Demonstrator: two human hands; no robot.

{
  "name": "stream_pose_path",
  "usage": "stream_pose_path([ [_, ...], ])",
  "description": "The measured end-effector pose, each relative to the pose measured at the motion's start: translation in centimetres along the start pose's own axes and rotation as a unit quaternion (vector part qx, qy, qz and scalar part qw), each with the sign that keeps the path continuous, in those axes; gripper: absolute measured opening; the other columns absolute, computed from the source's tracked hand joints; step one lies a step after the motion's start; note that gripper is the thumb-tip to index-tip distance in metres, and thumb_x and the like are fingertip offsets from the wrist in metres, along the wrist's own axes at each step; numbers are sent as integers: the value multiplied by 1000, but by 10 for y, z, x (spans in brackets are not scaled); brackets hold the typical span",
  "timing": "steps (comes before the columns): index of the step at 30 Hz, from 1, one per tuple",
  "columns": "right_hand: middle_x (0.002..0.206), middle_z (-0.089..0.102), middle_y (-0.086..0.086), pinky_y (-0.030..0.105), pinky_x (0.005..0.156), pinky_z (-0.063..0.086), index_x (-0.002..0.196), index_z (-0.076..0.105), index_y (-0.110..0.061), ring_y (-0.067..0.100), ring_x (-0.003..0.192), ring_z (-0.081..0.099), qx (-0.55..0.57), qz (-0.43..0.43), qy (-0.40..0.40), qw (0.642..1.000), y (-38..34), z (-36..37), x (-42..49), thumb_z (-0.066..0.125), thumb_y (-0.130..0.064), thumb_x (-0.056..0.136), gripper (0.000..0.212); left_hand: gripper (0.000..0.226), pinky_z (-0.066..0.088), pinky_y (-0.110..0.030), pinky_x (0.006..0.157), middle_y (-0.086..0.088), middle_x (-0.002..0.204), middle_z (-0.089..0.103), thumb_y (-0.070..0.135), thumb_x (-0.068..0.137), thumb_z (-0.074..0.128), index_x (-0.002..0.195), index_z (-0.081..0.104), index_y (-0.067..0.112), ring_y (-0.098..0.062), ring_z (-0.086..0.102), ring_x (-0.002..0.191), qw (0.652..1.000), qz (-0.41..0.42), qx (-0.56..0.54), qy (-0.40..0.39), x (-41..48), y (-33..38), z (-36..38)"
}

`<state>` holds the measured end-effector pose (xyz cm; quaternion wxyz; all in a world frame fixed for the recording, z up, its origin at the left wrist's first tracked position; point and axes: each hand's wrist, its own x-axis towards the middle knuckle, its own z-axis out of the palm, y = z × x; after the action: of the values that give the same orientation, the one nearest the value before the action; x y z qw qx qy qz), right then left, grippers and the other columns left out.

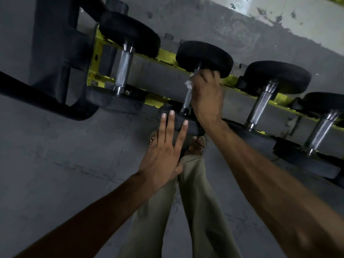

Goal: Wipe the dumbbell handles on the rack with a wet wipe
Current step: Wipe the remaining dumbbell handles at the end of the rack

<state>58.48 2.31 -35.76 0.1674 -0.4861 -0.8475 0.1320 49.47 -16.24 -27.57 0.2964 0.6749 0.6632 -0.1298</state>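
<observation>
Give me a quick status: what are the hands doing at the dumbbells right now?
Right hand grips wet wipe round second dumbbell's handle. Left hand flat, fingers on its near head. Nothing blocking.

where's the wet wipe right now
Head view, centre: the wet wipe is bunched in the right hand against the handle of the second dumbbell from the left, near its far end.

Left hand [163, 146] flat, fingers straight and spread, arm stretched forward. Right hand [206, 97] further out, fingers curled down, seemingly gripping the wipe [188, 83] round the dumbbell handle [186, 101]; forearm extended.
</observation>
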Motion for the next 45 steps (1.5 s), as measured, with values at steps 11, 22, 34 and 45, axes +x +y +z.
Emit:
stream_pose_path([
  [11, 128, 67, -4, 36, 64, 56, 130, 60, -28, 26, 93, 72, -129, -192, -311, 922, 9, -41, 22, 53, -20, 96, 35, 129, 21, -55, 127, -33, 157, -42, 55, 90, 67, 158, -32, 9, -51, -25, 154, 999, 10, 32, -13, -2, -4, -11],
  [22, 113, 66, 11, 44, 94, 55, 104, 66, -11, 31, 103, 65, -221, -150, -619, 739, -77, -22, 58, 57, -15, 98, 11, 126, 20, -54, 128, -37, 159, -36, 54, 89, 65, 160, -28, 9, -51, -24, 154, 1000, -14, 25, -9, 0, 2, -3],
  [34, 109, 57, 13, 39, 59, 44, 98, 61, -15, 33, 76, 58, 55, -98, -350, 930, 5, -39, -5, 59, -18, 92, 7, 134, 16, -56, 128, -35, 154, -45, 65, 89, 65, 156, -35, 6, -53, -25, 153, 997, -61, 41, -15, 3, 20, -4],
  [45, 64, 67, 1, 29, 61, 48, 67, 67, -14, 15, 61, 59, 366, 403, -301, 783, 18, 0, -23, 59, 2, 89, 29, 141, 23, -56, 127, -38, 159, -34, 73, 82, 65, 158, -31, 4, -55, -20, 154, 995, -94, 31, 21, 9, 30, 7],
])
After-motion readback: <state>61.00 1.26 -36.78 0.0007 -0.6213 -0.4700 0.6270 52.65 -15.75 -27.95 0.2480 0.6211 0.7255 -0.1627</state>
